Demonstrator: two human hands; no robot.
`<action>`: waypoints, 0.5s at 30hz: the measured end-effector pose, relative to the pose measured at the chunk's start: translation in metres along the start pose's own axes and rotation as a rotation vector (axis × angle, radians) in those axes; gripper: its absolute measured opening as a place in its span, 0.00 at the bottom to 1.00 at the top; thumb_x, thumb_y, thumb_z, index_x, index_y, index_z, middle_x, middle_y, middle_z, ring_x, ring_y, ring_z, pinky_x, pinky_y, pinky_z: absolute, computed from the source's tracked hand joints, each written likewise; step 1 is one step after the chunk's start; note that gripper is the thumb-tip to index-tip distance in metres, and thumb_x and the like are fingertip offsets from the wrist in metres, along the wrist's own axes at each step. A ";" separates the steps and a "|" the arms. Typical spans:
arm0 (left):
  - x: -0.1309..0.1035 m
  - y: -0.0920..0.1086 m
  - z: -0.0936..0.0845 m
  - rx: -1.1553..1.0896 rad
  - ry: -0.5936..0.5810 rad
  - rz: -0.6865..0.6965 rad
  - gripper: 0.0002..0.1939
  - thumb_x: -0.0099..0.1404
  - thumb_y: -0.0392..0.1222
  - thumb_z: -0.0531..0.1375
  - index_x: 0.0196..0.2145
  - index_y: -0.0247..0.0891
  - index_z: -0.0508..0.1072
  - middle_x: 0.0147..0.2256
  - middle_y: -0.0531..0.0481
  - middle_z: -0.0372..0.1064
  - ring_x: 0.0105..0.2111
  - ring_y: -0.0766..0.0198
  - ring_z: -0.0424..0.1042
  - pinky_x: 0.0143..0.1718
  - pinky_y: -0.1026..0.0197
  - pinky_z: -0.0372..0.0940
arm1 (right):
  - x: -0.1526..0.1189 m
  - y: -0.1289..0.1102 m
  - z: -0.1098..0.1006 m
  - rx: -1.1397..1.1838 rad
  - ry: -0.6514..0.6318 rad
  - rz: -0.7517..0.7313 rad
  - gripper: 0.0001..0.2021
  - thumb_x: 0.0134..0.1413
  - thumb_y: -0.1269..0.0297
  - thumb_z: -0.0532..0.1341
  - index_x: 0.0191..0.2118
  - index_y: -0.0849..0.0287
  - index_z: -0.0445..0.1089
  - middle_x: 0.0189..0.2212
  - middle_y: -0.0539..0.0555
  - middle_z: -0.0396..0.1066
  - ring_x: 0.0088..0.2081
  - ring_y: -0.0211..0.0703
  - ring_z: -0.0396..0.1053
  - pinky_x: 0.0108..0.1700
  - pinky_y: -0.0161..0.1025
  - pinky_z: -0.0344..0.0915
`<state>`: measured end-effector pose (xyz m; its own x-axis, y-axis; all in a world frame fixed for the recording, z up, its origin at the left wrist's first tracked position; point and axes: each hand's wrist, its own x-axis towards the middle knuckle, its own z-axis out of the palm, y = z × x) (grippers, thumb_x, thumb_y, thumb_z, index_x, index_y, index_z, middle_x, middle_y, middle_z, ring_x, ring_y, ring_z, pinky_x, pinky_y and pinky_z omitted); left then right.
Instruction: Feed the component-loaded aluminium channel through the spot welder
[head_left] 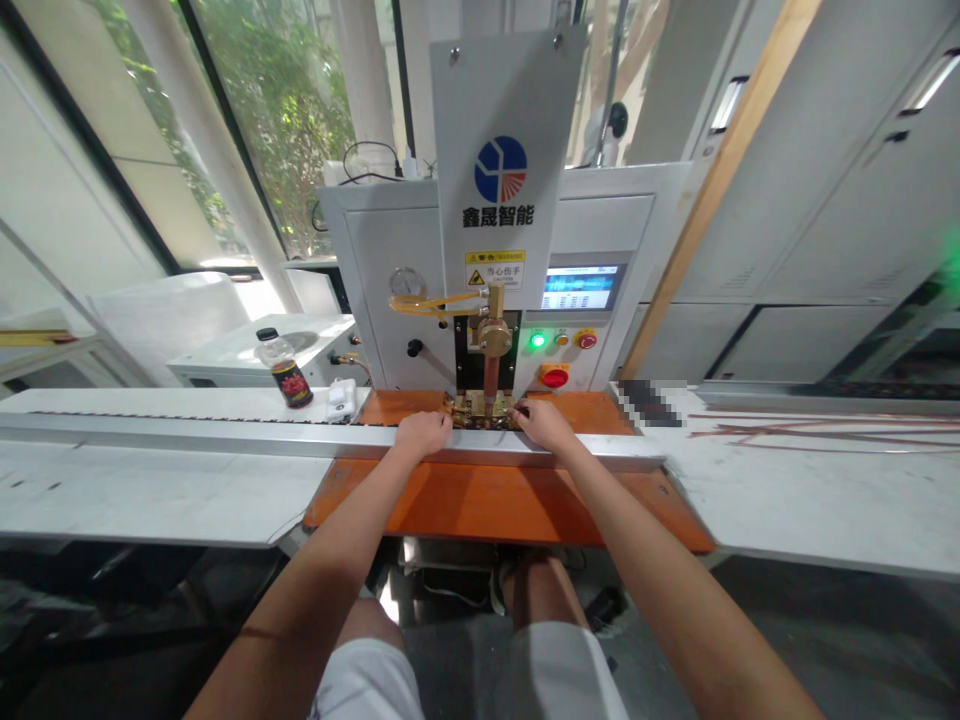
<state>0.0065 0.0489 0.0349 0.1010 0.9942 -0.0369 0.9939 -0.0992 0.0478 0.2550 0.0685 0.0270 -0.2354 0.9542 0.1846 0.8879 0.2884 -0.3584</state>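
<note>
I sit at a white spot-welding machine (517,230) on an orange table (495,505). My left hand (421,433) and my right hand (544,423) rest on either side of a small brass-coloured workpiece (484,412) lying under the copper electrode (491,375). The fingertips of both hands pinch its ends, the left at its left end, the right at its right end. The piece is small and partly hidden by my fingers. A long aluminium rail (225,432) runs across the table just in front of my hands.
A dark bottle (285,368) and a small white box (341,398) stand left of the machine. Thin copper strips (817,428) lie on the white bench at right. A red emergency button (554,377) and a green light (537,341) sit on the machine front.
</note>
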 end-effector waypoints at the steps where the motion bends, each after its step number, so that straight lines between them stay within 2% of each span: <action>1: 0.000 -0.001 -0.001 -0.010 -0.005 0.014 0.30 0.70 0.50 0.37 0.46 0.38 0.76 0.49 0.39 0.73 0.48 0.50 0.72 0.47 0.52 0.65 | 0.001 0.001 0.000 0.012 0.010 0.000 0.17 0.64 0.56 0.53 0.45 0.60 0.75 0.42 0.60 0.77 0.44 0.46 0.72 0.39 0.33 0.59; 6: 0.002 -0.007 -0.008 -0.103 -0.010 0.067 0.29 0.72 0.48 0.36 0.48 0.38 0.74 0.51 0.42 0.72 0.50 0.53 0.71 0.50 0.54 0.63 | 0.002 0.004 0.002 0.057 0.040 -0.005 0.17 0.65 0.57 0.52 0.44 0.61 0.75 0.42 0.60 0.77 0.43 0.45 0.73 0.40 0.33 0.60; 11: 0.008 -0.016 -0.015 -0.212 -0.015 0.130 0.29 0.72 0.44 0.35 0.45 0.36 0.75 0.48 0.44 0.74 0.50 0.59 0.71 0.53 0.60 0.61 | 0.001 0.001 0.001 0.011 0.005 0.010 0.18 0.64 0.56 0.53 0.46 0.60 0.75 0.42 0.60 0.77 0.44 0.47 0.73 0.40 0.34 0.60; 15: 0.009 -0.024 -0.017 -0.215 0.016 0.160 0.29 0.72 0.45 0.35 0.43 0.37 0.76 0.48 0.44 0.74 0.49 0.60 0.71 0.53 0.61 0.61 | -0.001 -0.002 0.000 -0.046 -0.018 0.011 0.19 0.64 0.55 0.51 0.45 0.60 0.75 0.41 0.61 0.77 0.43 0.47 0.73 0.39 0.34 0.60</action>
<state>-0.0170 0.0609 0.0501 0.2538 0.9672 0.0039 0.9330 -0.2459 0.2626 0.2534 0.0672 0.0281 -0.2323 0.9586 0.1646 0.9075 0.2745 -0.3181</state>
